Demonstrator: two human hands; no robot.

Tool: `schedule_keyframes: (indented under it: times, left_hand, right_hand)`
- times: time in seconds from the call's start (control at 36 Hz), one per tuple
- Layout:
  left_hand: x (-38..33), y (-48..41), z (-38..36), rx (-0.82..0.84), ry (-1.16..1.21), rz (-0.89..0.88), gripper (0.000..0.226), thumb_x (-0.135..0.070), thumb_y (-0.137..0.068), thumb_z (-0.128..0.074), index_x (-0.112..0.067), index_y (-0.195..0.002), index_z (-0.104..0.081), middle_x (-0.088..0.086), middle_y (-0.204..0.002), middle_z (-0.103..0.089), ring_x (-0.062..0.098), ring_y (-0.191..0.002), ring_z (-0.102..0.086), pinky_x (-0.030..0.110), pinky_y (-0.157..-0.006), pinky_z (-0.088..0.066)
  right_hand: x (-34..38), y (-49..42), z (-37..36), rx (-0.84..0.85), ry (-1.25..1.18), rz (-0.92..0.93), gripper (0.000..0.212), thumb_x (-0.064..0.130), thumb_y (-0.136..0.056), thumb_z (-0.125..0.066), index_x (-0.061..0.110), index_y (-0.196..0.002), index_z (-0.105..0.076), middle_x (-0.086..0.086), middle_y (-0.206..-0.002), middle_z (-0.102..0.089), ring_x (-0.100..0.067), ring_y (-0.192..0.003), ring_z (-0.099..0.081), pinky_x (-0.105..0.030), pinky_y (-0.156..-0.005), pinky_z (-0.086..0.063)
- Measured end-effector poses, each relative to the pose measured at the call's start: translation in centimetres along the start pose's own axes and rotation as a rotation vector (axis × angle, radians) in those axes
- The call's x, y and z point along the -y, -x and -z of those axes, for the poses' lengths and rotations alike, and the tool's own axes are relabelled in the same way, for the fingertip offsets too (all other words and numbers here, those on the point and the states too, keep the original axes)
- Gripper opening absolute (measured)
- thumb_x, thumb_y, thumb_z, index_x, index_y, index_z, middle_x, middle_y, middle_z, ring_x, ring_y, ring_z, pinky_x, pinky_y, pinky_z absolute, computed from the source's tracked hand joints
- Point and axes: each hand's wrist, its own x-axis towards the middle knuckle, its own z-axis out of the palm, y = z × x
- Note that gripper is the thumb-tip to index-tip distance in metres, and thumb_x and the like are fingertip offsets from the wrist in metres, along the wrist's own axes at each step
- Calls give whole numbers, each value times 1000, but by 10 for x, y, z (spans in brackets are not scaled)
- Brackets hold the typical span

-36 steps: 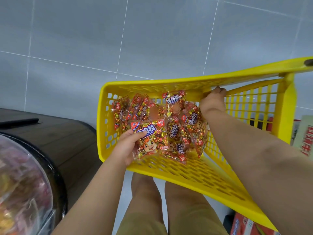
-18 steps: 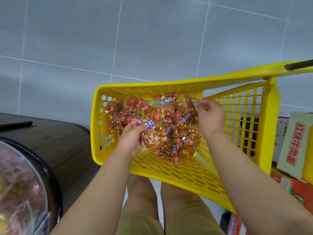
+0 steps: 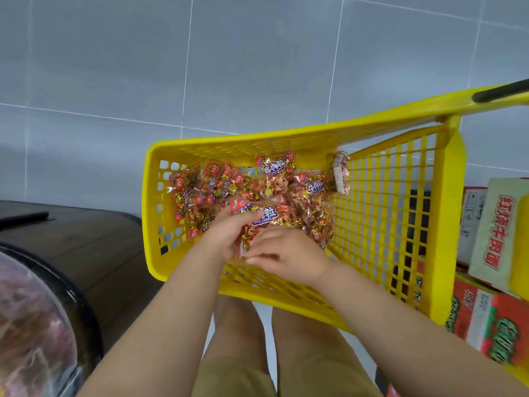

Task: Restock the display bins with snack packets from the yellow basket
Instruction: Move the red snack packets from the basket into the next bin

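Inside the yellow basket [image 3: 200, 145], among the snack packets [image 3: 217, 190], the left hand [image 3: 229, 236] grips the front packet [image 3: 264, 214]. The right hand [image 3: 289, 256] has left the basket's right wall and now meets that packet's lower edge; its grip is unclear.

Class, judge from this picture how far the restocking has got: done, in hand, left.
Done: no sign of it; the display bin is too blurred. In hand: the left hand grips one snack packet inside the yellow basket, the right hand touching it. Left: the whole pile of packets.
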Motion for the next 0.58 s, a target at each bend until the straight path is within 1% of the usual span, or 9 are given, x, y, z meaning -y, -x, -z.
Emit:
schedule_keyframes:
  times: [0.03, 0.11, 0.17, 0.25, 0.33, 0.42, 0.47, 0.53, 0.58]
  left_hand:
    - [2, -1, 1, -26, 21, 5, 44, -6, -78, -74, -23, -114, -57, -2, -76, -74, 12, -67, -71, 31, -59, -57]
    - [5, -3, 5, -33, 88, 46, 56, -8, -79, -74, -10, -130, -52, 14, -99, -73, 28, -78, -73, 39, -58, -58]
    - [6, 0, 4, -35, 106, 55, 55, -10, -79, -74, -8, -129, -52, 15, -100, -73, 28, -75, -73, 38, -54, -57]
    - [4, 2, 2, -30, 98, 55, 62, -10, -78, -75, -9, -134, -48, 15, -104, -72, 29, -82, -73, 41, -58, -59]
    - [3, 1, -1, -37, 94, 55, 75, -10, -78, -76, -11, -143, -38, 16, -112, -70, 31, -92, -71, 47, -70, -59]
    - [1, -1, 0, -30, 100, 53, 84, -12, -78, -76, -13, -148, -29, 16, -117, -67, 32, -94, -71, 52, -76, -58]
    - [0, -2, 2, -38, 109, 55, 87, -12, -78, -77, -14, -149, -27, 16, -117, -67, 31, -92, -71, 50, -72, -59]
    - [0, -3, 6, -47, 111, 51, 74, -11, -79, -76, -12, -143, -37, 15, -107, -72, 30, -85, -73, 45, -63, -59]
    - [-1, -2, 9, -48, 98, 30, 49, -11, -80, -74, -13, -124, -51, 10, -91, -76, 27, -78, -74, 41, -56, -58]
  right_hand:
    - [-3, -1, 6, -38, -29, -76, 10, 16, -78, -73, 8, -84, -75, -9, -84, -70, -27, -83, -65, -33, -80, -51]
    - [-29, -9, 29, -420, 122, -387, 16, 16, -85, -60, 9, -95, -71, -9, -99, -67, -20, -100, -56, -20, -88, -35]
    - [-56, -18, 45, -570, 235, -669, 30, 10, -87, -57, 5, -117, -62, -15, -122, -57, -26, -120, -45, -26, -102, -28]
    - [-94, -27, 58, -511, 197, -1037, 57, 16, -91, -54, 2, -142, -33, -17, -146, -32, -29, -137, -25, -29, -112, -18]
    - [-115, -33, 56, -398, 253, -1228, 71, 23, -89, -59, 6, -147, -22, -15, -146, -33, -32, -135, -29, -40, -109, -28]
    - [-125, -37, 51, -392, 295, -1241, 66, 18, -87, -60, 4, -142, -27, -18, -136, -43, -34, -127, -38, -41, -100, -37]
    - [-131, -37, 49, -376, 275, -1258, 54, 12, -86, -58, 2, -135, -37, -19, -129, -49, -35, -122, -44, -39, -96, -42]
    - [-134, -35, 49, -311, 285, -1299, 40, 9, -86, -57, 1, -125, -47, -20, -125, -53, -36, -117, -49, -37, -92, -45]
    - [-133, -33, 51, -296, 290, -1298, 34, 6, -86, -54, -1, -120, -51, -21, -122, -56, -37, -114, -52, -36, -87, -46]
